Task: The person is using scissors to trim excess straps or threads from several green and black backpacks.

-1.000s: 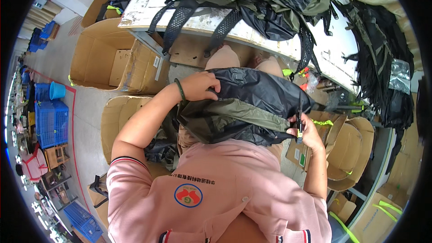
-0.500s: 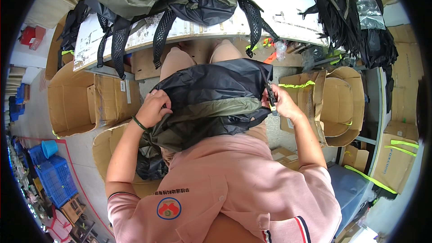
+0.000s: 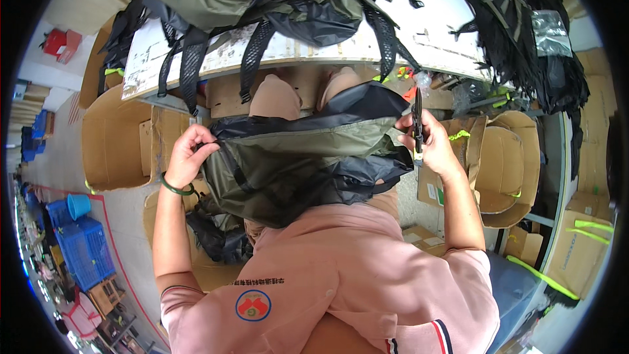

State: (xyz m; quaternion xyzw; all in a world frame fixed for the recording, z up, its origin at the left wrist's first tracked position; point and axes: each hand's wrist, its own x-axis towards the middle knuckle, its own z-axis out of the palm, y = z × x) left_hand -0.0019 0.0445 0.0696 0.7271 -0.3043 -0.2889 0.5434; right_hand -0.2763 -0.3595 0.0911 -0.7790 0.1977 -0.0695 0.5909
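Olive-green and black fabric bag (image 3: 308,160), crumpled and folded, lies over the person's lap, near side of the white bench (image 3: 341,46). Left hand (image 3: 190,154) grasps its left edge; right hand (image 3: 429,144) grasps black scissors (image 3: 417,124) against its right edge.

**Olive, Black and Pink**

The bag (image 3: 295,157) stretched between the hands is olive green with black panels and black straps. The left hand (image 3: 190,154) has a dark green bracelet (image 3: 175,188) at its wrist. The right hand (image 3: 432,147) grips a black tool (image 3: 417,118). Below both hands, the shirt (image 3: 327,282) is pale pink with a round red and blue badge (image 3: 253,305). Left of the left hand, the cardboard boxes (image 3: 114,137) are plain brown. Above the hands, the table edge (image 3: 314,49) is white and scuffed.
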